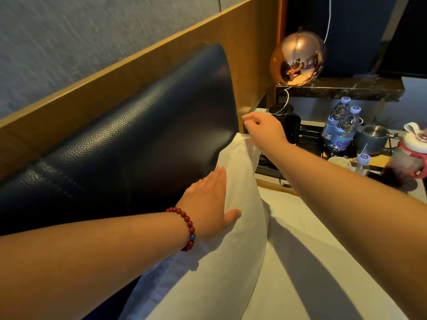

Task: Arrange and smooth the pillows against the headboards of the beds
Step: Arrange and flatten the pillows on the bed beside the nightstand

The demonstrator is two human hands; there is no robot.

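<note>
A white pillow (240, 204) stands on edge against the dark blue padded headboard (138, 139), which has a wooden frame above it. My left hand (208, 204), with a red bead bracelet on its wrist, lies flat and open against the pillow's upper side, fingers together and pointing up. My right hand (261, 128) hovers at the pillow's top corner with fingers curled in a pinch; whether it grips the fabric is unclear. The white bed sheet (312, 262) spreads out below the pillow.
To the right stands a bedside table (261, 110) with a black kettle (286, 121), two water bottles (339, 125), a grey pot (372, 137), a paper cup (339, 161) and a pink-lidded jar (409, 158). A copper ball lamp (298, 60) hangs beside the headboard.
</note>
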